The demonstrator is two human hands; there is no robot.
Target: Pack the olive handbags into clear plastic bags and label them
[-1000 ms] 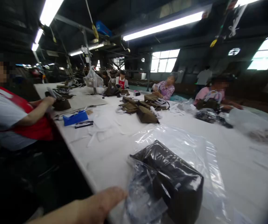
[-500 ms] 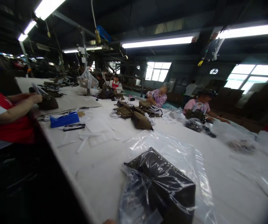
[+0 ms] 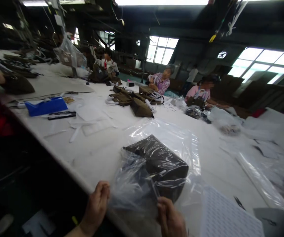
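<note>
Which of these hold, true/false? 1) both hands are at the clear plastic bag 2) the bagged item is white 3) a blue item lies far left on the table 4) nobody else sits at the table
1) True: the left hand and right hand grip the near edge of the clear plastic bag.
2) False: the item inside is dark brown, nearly black.
3) True: a blue item lies on the white table.
4) False: several people sit along it, one in a pink top.
</note>
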